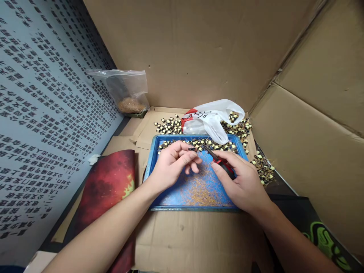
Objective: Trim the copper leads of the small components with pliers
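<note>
Part [192, 149] pinched in your left hand [172, 165], pliers [226, 168] gripped in your right hand [243, 180], you seem partway: clippings [201, 192] strewn, parts [263, 167] remaining.

Tray [196, 208] on cardboard [187, 239], wire clippings [201, 192] in its near part, components [217, 146] along its far side; carrier bag [197, 124] behind, mat [106, 184] left, zip bag [127, 89] back left

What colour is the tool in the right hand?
The tool is black and red, best in head view.
</note>
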{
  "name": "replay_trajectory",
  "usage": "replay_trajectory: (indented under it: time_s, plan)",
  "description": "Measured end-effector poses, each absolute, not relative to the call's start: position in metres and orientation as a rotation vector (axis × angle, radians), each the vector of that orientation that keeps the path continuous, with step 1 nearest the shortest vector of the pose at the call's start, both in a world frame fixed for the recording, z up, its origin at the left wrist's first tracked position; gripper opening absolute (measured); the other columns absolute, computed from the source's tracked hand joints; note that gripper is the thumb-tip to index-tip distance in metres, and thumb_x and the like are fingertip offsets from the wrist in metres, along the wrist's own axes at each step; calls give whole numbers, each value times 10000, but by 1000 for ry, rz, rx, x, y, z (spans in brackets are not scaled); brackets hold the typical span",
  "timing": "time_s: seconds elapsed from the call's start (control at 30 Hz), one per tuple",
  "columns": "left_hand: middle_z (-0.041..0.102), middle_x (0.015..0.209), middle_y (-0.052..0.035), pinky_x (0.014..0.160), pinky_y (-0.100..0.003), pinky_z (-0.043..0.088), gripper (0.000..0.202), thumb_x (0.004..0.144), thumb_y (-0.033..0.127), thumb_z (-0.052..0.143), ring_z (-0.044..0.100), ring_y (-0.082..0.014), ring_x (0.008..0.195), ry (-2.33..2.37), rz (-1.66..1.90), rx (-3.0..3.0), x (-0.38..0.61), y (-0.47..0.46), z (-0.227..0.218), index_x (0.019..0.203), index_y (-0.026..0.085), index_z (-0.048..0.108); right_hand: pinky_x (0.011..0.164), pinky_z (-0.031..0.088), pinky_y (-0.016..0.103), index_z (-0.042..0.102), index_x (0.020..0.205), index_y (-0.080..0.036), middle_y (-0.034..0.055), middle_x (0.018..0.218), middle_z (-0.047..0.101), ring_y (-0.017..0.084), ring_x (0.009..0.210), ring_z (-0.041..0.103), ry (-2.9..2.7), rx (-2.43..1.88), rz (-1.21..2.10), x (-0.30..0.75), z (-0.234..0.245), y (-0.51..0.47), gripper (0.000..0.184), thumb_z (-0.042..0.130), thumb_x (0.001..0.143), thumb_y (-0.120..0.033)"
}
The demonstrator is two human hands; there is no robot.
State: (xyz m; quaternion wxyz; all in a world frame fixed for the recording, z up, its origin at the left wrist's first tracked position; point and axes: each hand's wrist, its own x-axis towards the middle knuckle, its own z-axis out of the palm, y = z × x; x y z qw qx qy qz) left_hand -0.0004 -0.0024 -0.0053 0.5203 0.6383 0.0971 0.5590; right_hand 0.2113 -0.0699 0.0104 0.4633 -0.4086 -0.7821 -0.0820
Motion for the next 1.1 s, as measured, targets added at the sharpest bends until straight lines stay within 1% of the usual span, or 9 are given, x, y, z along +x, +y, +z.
replay_trajectory:
  time_s: [0.17,0.37,0.47,0.57,0.67,0.8,0.93,1.0,1.1]
  plan:
    - [828,882,-86,508,-195,505,414,952,496,808,738,-125,609,259,1317,1558,-1,-4,-6,1014,164,568,924,628,403,737,1291,-200,109,1190,813,258,1008,774,-1904,-995,-248,211,10,-71,274,636,1058,-303]
    - [829,866,-83,501,-191,496,406,960,498,797,736,-122,599,257,1307,1562,0,-4,-6,1005,168,565,939,650,417,757,1279,-196,115,1205,828,267,1031,794,-1915,-975,-298,209,12,-72,277,631,1047,-281]
    - [827,855,-81,495,-194,488,403,966,506,787,731,-122,591,269,1302,1575,0,-4,-6,1007,169,569,902,664,404,771,1266,-190,114,1175,837,263,991,805,-1906,-963,-306,209,12,-72,275,637,1041,-277]
    - [822,841,-74,501,-191,491,408,967,504,789,734,-123,598,256,1301,1571,0,-4,-6,1021,169,562,870,671,377,778,1266,-153,130,1178,840,261,995,814,-1904,-951,-298,210,11,-72,285,641,1039,-258]
    - [816,844,-63,527,-188,517,396,965,466,805,755,-132,638,214,1301,1552,0,-4,-5,1040,172,551,870,676,378,785,1268,-140,135,1189,841,270,1017,821,-1892,-966,-269,210,9,-70,295,645,1036,-259]
    - [819,947,-81,575,-205,569,379,944,393,843,784,-146,722,154,1266,1493,0,-5,-2,1051,162,562,901,680,399,798,1264,-149,131,1214,839,285,1052,824,-1866,-1010,-194,210,6,-69,307,657,1030,-288]
    - [812,950,-69,575,-190,559,376,933,346,861,771,-127,718,117,1259,1435,-1,-5,1,1074,158,568,936,679,424,810,1253,-164,121,1225,839,293,1066,827,-1852,-1041,-130,209,5,-70,312,651,1027,-309]
    - [812,942,-66,569,-187,551,390,931,351,864,763,-124,705,107,1258,1431,-1,-5,1,1078,168,553,945,680,434,817,1244,-171,118,1229,839,299,1076,827,-1846,-1046,-123,208,6,-71,311,648,1024,-312]
    - [803,910,-48,564,-179,536,374,950,369,844,736,-105,673,99,1260,1459,-2,-5,0,1073,176,548,919,689,432,824,1238,-181,116,1226,839,304,1069,830,-1837,-1047,-122,206,6,-71,308,644,1024,-311]
